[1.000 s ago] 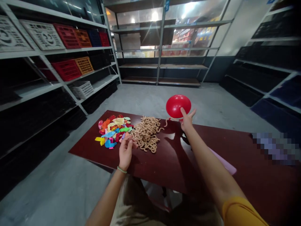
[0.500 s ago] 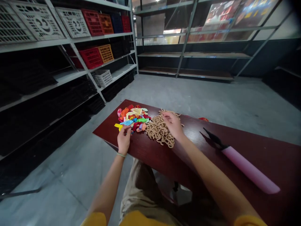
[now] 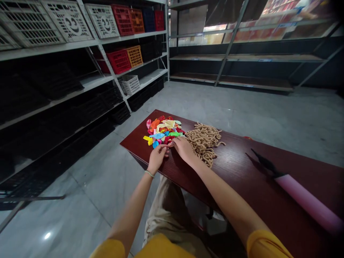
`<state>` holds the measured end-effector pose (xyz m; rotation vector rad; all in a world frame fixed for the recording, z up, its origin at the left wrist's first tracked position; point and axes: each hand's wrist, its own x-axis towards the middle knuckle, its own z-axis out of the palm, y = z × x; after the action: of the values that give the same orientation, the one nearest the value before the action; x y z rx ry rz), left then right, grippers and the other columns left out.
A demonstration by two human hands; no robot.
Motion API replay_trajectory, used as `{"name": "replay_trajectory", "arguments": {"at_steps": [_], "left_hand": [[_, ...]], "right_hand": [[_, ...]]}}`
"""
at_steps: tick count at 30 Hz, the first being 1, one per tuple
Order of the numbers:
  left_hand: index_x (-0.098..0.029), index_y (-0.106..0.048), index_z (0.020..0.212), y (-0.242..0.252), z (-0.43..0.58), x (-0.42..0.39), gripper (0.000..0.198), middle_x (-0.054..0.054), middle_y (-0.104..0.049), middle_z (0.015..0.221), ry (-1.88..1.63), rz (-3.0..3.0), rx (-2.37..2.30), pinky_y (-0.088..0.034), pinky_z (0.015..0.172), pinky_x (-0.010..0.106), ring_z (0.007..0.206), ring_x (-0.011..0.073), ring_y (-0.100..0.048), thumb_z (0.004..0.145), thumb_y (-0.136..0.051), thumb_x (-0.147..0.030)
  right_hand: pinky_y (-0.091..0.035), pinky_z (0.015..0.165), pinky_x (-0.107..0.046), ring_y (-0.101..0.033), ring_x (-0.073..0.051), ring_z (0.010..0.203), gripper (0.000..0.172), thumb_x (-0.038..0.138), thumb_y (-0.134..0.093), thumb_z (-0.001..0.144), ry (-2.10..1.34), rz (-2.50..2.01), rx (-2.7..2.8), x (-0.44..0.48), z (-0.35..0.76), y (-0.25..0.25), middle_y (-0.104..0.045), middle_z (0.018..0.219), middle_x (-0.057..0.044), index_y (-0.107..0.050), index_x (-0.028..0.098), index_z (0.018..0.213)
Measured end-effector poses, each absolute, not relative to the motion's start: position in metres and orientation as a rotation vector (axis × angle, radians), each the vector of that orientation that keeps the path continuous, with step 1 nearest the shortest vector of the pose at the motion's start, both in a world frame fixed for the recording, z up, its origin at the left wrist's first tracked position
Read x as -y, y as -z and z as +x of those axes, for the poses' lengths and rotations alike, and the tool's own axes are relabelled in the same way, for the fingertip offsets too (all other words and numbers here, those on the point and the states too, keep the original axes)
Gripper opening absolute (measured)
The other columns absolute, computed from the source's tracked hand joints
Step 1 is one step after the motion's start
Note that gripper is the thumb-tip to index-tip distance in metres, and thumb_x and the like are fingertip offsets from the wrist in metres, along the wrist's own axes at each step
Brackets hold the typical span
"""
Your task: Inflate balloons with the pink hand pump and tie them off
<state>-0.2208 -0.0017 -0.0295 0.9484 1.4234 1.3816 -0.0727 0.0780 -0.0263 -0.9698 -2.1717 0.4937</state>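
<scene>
The limp balloons (image 3: 168, 124) lie heaped on the left end of the table (image 3: 233, 154), just beside a pile of curly brown cords (image 3: 202, 138). At the heap's near edge the left hand (image 3: 156, 158) and right hand (image 3: 184, 149) come together, fingers bent, tips close (whether they're pinching anything, I can't tell). I'd expect each balloon to be featherlight, soft, stretchy, a bit grippy, easily nicked by a nail; its neck seems the surest hold.

Balloons (image 3: 170, 124): yellow, blue, green, orange, pink, cream and patterned red. Curled pieces (image 3: 204, 139): plain tan; tabletop (image 3: 236, 172): dark reddish brown, fine-grained; pump (image 3: 298, 193): pink barrel (image 3: 309, 203), black nozzle (image 3: 265, 162). Crates (image 3: 103, 21): white, some smiling-face patterned, red, orange, blue.
</scene>
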Motion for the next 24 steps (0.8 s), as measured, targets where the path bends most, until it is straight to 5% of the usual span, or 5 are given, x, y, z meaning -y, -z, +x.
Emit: {"name": "replay_trajectory", "arguments": {"at_steps": [15, 24], "left_hand": [[-0.010, -0.071, 0.098, -0.004, -0.120, 0.009, 0.038, 0.017, -0.073, 0.098, -1.174, 0.605, -0.837, -0.057, 0.075, 0.031, 0.086, 0.0215, -0.071, 0.087, -0.065, -0.046], [-0.015, -0.069, 0.107, -0.001, -0.043, 0.025, 0.032, 0.009, -0.072, 0.105, -1.117, 0.506, -0.701, -0.055, 0.082, 0.028, 0.094, 0.0186, -0.069, 0.085, -0.068, -0.038]], "right_hand": [[-0.051, 0.081, -0.029, -0.066, -0.017, 0.089, 0.013, 0.023, -0.057, 0.091, -0.615, -0.977, 1.979, -0.043, 0.032, -0.043, -0.072, 0.097, -0.003, -0.068, 0.022, 0.098], [-0.049, 0.090, -0.038, -0.057, -0.021, 0.100, 0.021, 0.021, -0.047, 0.097, -0.143, -1.075, 2.111, 0.041, 0.098, -0.026, -0.067, 0.106, -0.007, -0.068, 0.022, 0.101]]}}
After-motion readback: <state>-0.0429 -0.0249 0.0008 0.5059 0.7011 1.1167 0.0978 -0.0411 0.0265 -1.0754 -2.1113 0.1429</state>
